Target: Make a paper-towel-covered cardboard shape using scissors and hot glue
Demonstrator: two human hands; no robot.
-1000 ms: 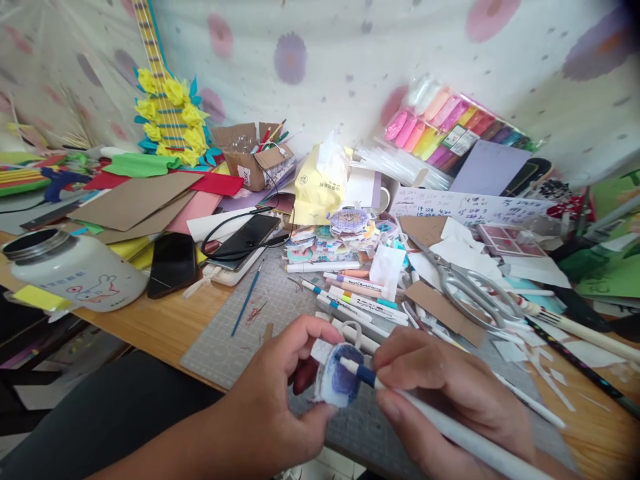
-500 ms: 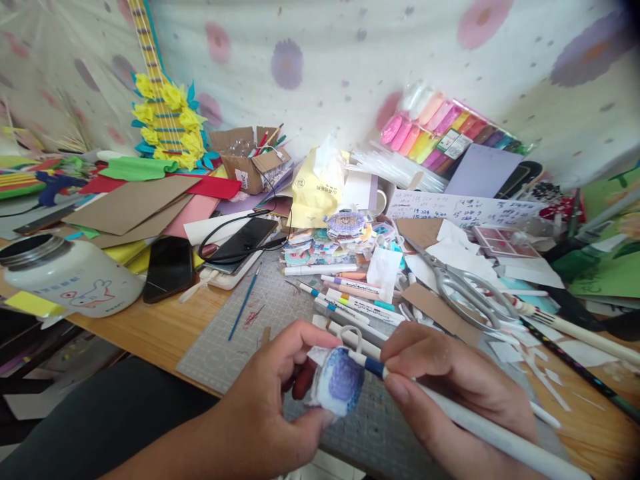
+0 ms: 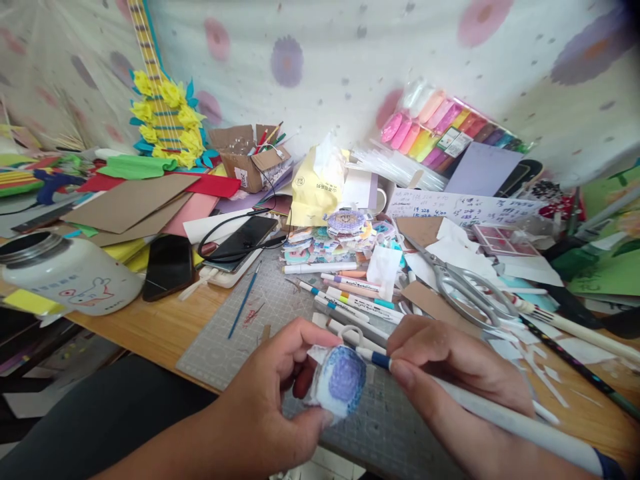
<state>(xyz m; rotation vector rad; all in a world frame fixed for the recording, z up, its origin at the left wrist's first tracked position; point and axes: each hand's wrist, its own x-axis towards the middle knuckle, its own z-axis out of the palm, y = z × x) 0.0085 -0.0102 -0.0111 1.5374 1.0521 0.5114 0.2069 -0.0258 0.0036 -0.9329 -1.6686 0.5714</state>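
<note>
The left hand (image 3: 280, 400) pinches a small round piece (image 3: 346, 379) by its left side, thumb below, fingers above and behind. Held at the edge, presumably so the front face is left clear for the pen. Piece is up in the air over the near part of the grey cutting mat (image 3: 213, 343), about centre.

The right hand (image 3: 457, 373) grasps a white marker (image 3: 515, 417) like a pen, fingers close to the blue band near the tip, likely for fine control; barrel slopes down to near right. Tip is at the piece's upper right rim; touching or just short, cannot tell.

Piece: roughly round, a bit tilted, face toward the viewer. Textured purple centre, whitish patch lower left, speckled blue border along top and right. Side looks thick, layered, ragged; small white flap upper left. Pale loop (image 3: 351, 331) shows just above the top edge; attached or not, unclear.

Acrylic markers (image 3: 357, 304) lie just beyond the hands, seemingly for easy reach. Stack of decorated cutouts (image 3: 320, 248) sits farther back. Thin blue paintbrush (image 3: 245, 300) rests on the mat, left; silver scissors (image 3: 467, 288) lie right, among paper scraps (image 3: 460, 257).
</note>
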